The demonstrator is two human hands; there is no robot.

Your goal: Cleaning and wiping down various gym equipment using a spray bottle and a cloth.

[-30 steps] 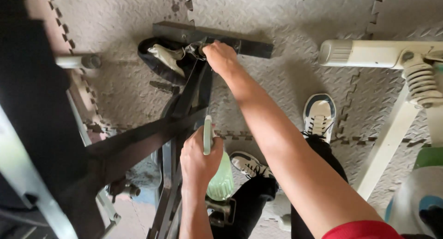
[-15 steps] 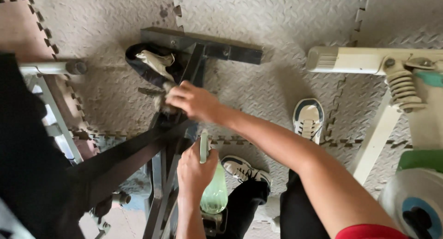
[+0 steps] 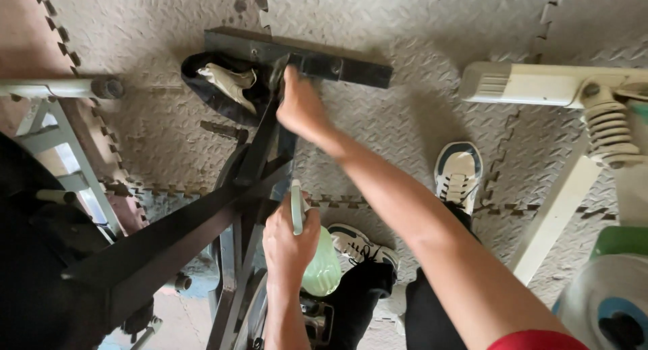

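View from above onto a grey diamond-plate foam floor mat [image 3: 418, 134]; at far left a pale metal frame [image 3: 61, 124] with a round tube end; next, a black exercise-machine frame [image 3: 253, 164] running up to a black floor bar [image 3: 337, 65], with a dark cloth [image 3: 212, 93] bunched at its base; the left hand [image 3: 289, 245] has its grip closed around a pale green spray bottle [image 3: 320, 269], held low beside the frame; the right hand [image 3: 300, 107] reaches forward and presses on the frame where it joins the bar, though its fingers are hidden, so I cannot tell whether that grip is shut; to the right, white sneakers [image 3: 459, 173], then a cream machine [image 3: 560, 87] with a coiled spring; leaning this far forward, the person could probably overbalance, or the right hand slip off the slick metal
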